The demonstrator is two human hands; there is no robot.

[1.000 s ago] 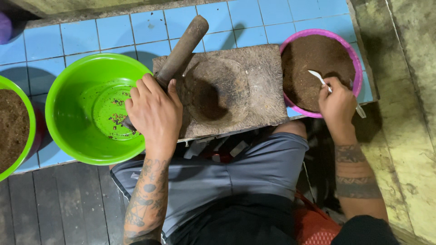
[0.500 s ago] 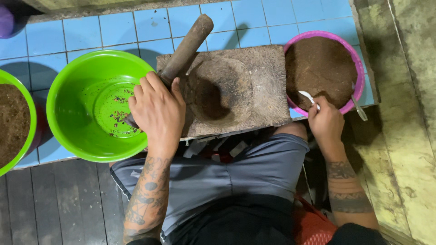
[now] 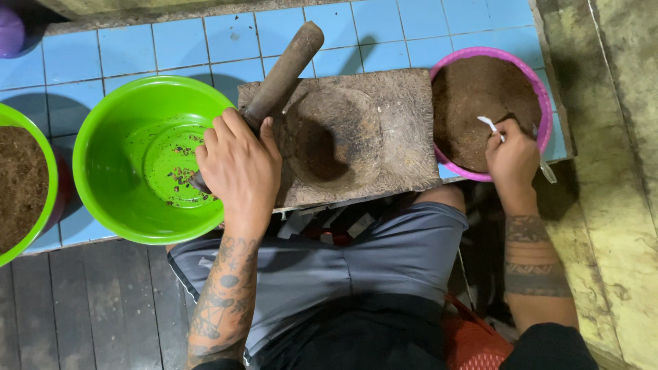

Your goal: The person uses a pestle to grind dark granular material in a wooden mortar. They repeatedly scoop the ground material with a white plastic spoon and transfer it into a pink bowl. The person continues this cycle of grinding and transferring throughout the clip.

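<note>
While the wooden pestle (image 3: 284,68) is lying slanted across the upper left corner of the stone mortar slab (image 3: 404,116), the left hand (image 3: 236,168) is clasping its lower end with fingers wrapped round the shaft, probably so the tool is staying ready over the hollow (image 3: 336,137) worn into the middle of the slab. That hollow is looking dark and nearly bare, with only a stain of ground matter in it. At the slab's far side, the right hand (image 3: 510,161) is pinching the handle of a small white spoon (image 3: 488,123), whose bowl is dipping into the brown powder filling the pink bowl (image 3: 541,89); the bowl is sitting just beside the slab, which seems to be keeping each scoop short. On the other side, a bright green bowl (image 3: 110,171) is touching the slab's left edge, holding only scattered brown flecks, and its rim is passing under the left wrist. A second green bowl (image 3: 41,205), heaped with brown powder, is showing partly at the picture's left border. Everything is resting on a blue tiled ledge (image 3: 384,27), close against the person's knees in grey shorts (image 3: 356,267).
</note>
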